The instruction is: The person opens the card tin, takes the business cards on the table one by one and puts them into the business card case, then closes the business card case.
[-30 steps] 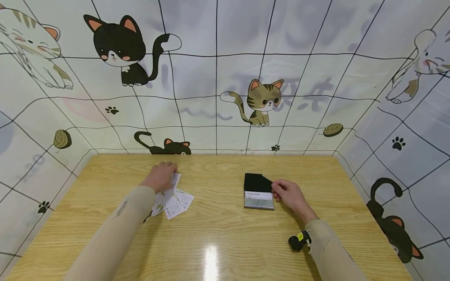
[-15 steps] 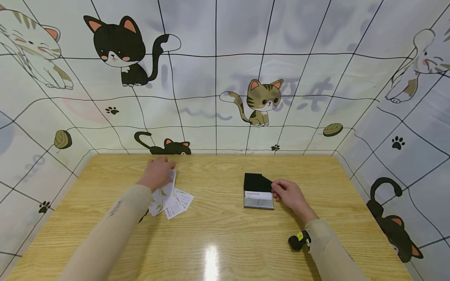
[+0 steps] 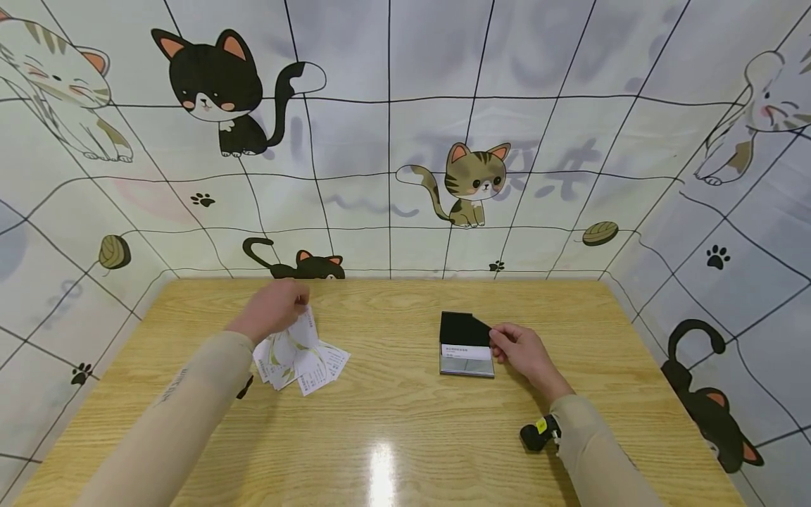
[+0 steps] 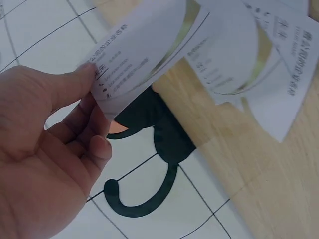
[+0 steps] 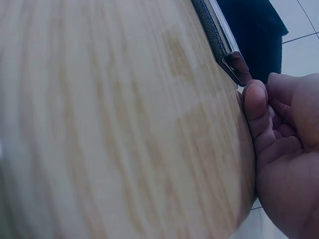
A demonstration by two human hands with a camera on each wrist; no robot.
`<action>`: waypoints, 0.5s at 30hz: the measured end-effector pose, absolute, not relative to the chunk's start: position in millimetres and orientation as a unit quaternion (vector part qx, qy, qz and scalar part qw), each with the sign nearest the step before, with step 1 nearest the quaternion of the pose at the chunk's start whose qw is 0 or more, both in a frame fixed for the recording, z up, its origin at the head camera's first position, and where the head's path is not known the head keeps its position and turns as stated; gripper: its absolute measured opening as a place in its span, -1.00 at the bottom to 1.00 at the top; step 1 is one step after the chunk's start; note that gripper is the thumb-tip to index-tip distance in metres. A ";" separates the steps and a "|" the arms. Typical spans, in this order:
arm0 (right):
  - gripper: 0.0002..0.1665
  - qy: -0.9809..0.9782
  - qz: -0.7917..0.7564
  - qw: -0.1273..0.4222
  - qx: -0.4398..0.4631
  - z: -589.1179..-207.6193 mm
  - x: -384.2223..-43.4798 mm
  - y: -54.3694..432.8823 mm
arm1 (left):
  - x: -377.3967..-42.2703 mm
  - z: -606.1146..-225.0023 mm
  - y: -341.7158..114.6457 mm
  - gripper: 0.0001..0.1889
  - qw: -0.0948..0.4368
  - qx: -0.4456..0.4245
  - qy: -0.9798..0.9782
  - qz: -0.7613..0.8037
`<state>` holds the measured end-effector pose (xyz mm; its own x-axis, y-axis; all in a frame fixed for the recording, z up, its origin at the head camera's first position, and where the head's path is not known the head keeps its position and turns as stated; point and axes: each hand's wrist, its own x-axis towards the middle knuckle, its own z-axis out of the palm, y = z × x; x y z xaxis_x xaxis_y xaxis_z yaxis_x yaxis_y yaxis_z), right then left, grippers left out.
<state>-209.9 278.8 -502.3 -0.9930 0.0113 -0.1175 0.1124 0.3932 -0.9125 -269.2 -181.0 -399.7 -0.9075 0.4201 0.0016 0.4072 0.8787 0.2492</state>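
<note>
In the head view, my left hand (image 3: 274,308) is over the left part of the table. Between its thumb and fingers it pinches a white business card (image 4: 144,50) with a gold curve and dark print, raised at a slant. Similar business cards (image 3: 327,367) lie fanned and overlapping on the wood just beneath. To the right, a business card case (image 3: 465,367) lies with its black lid flap (image 3: 461,329) lifted and a white printed card (image 3: 464,352) inside. My right hand (image 3: 522,352) pinches the edge of that flap; in the right wrist view its thumb and fingers meet beside the case's corner.
The wooden table (image 3: 386,415) meets a white, cat-patterned cloth wall (image 3: 355,148) at the back and on both sides. A black wrist camera (image 3: 537,436) sits by my right sleeve. Bare wood lies between the loose cards and the case.
My left hand has moved left and slightly toward the back, drawing the card up from the fanned ones and uncovering more of them. My right hand and the case have stayed put.
</note>
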 end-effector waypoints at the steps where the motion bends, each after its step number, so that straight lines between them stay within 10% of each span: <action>1: -0.72 0.833 -0.550 0.046 0.038 -502.4 -210.0 279.1 | -267.9 -397.0 -180.2 -0.88 0.029 0.214 0.967 0.134; 15: -0.73 0.834 -0.548 0.045 0.039 -503.1 -210.8 279.3 | -252.8 -386.4 -147.2 -0.88 0.031 0.235 0.939 0.249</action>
